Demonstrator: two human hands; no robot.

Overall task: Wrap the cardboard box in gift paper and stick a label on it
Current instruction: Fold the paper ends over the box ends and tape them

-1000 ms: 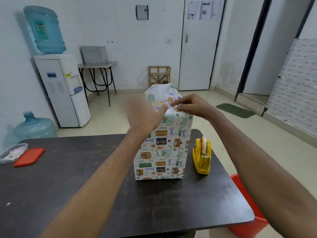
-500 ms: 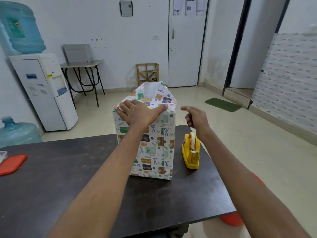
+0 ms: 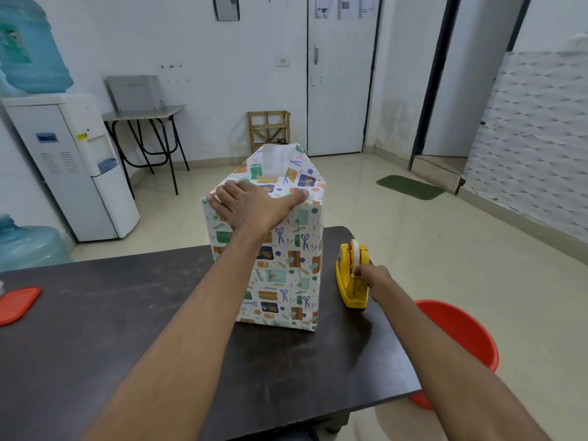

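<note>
A tall box wrapped in white gift paper (image 3: 280, 265) with colourful scissor and parcel prints stands upright on the dark table (image 3: 127, 313). Its far top flap sticks up, showing the paper's white inside. My left hand (image 3: 251, 206) lies flat on the near top edge, fingers spread, pressing the folded paper down. Right of the box sits a yellow tape dispenser (image 3: 351, 275) with a white roll. My right hand (image 3: 370, 276) is at the dispenser's near side, fingertips pinched at the tape end.
An orange lid (image 3: 17, 303) lies at the table's left edge. A red tub (image 3: 461, 332) stands on the floor beyond the table's right edge. A water dispenser (image 3: 70, 160) and spare bottle (image 3: 28, 246) are at the left wall.
My right hand left the top of the box and dropped to the tape dispenser. My left hand settled flat on the box top. The camera view shifted left.
</note>
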